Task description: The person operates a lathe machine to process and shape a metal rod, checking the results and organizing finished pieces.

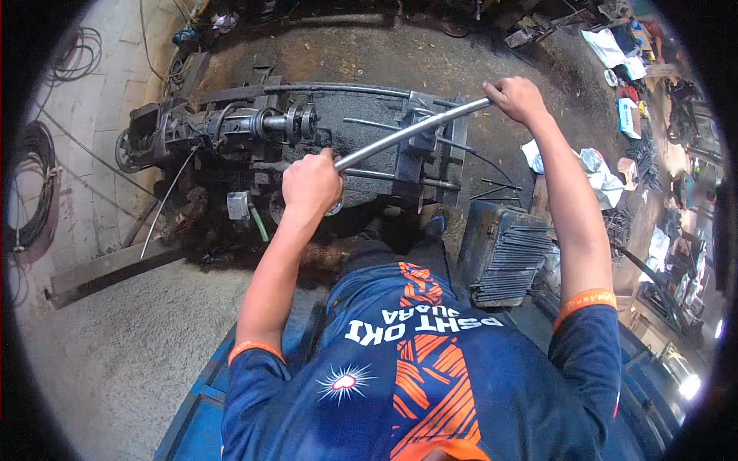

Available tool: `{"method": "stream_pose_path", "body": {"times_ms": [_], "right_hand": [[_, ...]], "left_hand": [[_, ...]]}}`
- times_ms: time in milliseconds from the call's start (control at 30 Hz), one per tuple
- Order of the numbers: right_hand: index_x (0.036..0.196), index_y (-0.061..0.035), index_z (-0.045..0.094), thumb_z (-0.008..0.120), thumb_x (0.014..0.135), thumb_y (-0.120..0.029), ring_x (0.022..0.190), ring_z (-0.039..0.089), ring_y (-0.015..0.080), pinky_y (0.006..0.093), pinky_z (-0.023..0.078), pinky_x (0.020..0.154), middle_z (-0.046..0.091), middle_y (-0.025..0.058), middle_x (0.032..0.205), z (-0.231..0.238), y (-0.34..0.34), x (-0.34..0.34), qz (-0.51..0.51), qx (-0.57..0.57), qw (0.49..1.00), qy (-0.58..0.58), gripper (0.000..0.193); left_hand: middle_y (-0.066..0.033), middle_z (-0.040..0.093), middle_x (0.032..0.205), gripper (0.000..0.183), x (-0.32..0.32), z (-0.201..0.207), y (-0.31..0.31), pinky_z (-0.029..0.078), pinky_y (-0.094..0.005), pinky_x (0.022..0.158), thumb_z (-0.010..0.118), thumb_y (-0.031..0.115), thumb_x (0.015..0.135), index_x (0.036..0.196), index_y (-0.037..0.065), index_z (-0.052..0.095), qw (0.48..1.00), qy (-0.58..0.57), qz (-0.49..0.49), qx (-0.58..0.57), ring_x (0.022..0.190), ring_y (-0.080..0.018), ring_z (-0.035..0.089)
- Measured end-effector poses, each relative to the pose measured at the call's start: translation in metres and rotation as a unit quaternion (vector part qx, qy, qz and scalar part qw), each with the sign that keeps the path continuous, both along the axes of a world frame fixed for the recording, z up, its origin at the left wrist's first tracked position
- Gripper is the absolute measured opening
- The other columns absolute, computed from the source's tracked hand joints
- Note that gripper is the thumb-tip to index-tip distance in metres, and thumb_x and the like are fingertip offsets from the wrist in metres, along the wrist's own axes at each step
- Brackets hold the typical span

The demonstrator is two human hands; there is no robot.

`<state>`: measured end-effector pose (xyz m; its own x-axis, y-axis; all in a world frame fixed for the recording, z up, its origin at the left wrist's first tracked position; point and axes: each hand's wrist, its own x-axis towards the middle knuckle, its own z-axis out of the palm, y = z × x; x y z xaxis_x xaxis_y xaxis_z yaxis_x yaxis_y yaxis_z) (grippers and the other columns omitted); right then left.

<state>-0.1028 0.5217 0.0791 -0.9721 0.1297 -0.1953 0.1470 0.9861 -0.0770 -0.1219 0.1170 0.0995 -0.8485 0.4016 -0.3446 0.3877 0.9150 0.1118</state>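
A long, shiny metal rod [415, 134] slants across the front of me, above a dark machine [211, 127] that looks like a lathe. My left hand [311, 183] is closed around its lower, near end. At its upper far end, my right hand [518, 98] grips with the thumb along the tip. Left of the rod sits the machine's round spindle head [296, 123]. Beneath the rod, grey metal shavings [346, 111] fill the bed between rails. A dark block [415, 150] on the bed is partly covered by the rod.
To my right stands a dark crate [503, 253] holding many thin rods. A wooden beam [115, 269] and coiled cables [34, 184] lie on the left. Boxes, plastic bags [603, 177] and scrap crowd the right side. Blue metal framing [192, 415] is beside me.
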Motion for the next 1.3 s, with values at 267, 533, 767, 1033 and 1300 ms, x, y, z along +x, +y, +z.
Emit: {"method": "stream_pose_path", "body": {"times_ms": [267, 533, 767, 1033, 1300], "right_hand": [[0.073, -0.0079, 0.073, 0.047, 0.086, -0.049, 0.075, 0.067, 0.0351, 0.0453, 0.050, 0.080, 0.067, 0.0188, 0.071, 0.006, -0.040, 0.037, -0.127, 0.031, 0.988, 0.079, 0.051], [0.094, -0.0028, 0.066, 0.063, 0.079, -0.013, 0.090, 0.064, 0.0350, 0.0427, 0.051, 0.083, 0.066, 0.0175, 0.097, -0.117, -0.188, 0.158, -0.140, -0.262, 0.928, 0.226, 0.019], [0.094, -0.0002, 0.059, 0.062, 0.084, -0.026, 0.074, 0.064, 0.0374, 0.0465, 0.054, 0.062, 0.057, 0.0196, 0.097, -0.189, -0.238, 0.158, -0.202, -0.137, 0.970, -0.008, 0.028], [0.085, -0.0060, 0.061, 0.063, 0.083, -0.023, 0.074, 0.065, 0.0334, 0.0436, 0.054, 0.061, 0.060, 0.0151, 0.085, -0.228, -0.253, 0.156, -0.279, -0.066, 0.956, 0.060, 0.018], [0.083, -0.0081, 0.065, 0.063, 0.082, -0.029, 0.073, 0.066, 0.0336, 0.0455, 0.054, 0.063, 0.063, 0.0146, 0.083, -0.221, -0.245, 0.161, -0.274, -0.087, 0.957, 0.043, 0.021]], "left_hand": [[-0.0153, 0.066, 0.074, 0.017, -0.070, -0.051, -0.028, 0.051, -0.0478, 0.061, 0.062, 0.026, 0.085, 0.093, 0.012, 0.060, 0.974, 0.187, -0.101, 0.074, 0.071, -0.0352, 0.066], [-0.0163, 0.067, 0.077, 0.023, -0.066, -0.034, -0.015, 0.051, -0.0478, 0.065, 0.067, 0.029, 0.081, 0.094, 0.010, 0.062, 0.982, 0.150, -0.091, 0.072, 0.074, -0.0383, 0.065], [-0.0172, 0.068, 0.088, 0.031, -0.055, -0.024, -0.014, 0.053, -0.0469, 0.078, 0.068, 0.026, 0.076, 0.104, 0.013, 0.068, 0.996, 0.034, -0.079, 0.023, 0.083, -0.0357, 0.067], [-0.0119, 0.064, 0.086, 0.032, -0.023, -0.028, -0.017, 0.049, -0.0423, 0.071, 0.074, 0.019, 0.073, 0.102, 0.007, 0.066, 0.926, 0.135, -0.139, 0.324, 0.077, -0.0316, 0.062], [-0.0096, 0.063, 0.113, 0.026, 0.061, -0.127, -0.027, 0.046, -0.0406, 0.085, 0.073, 0.020, 0.079, 0.102, 0.010, 0.066, 0.859, -0.205, 0.115, 0.455, 0.098, -0.0318, 0.058]]}}
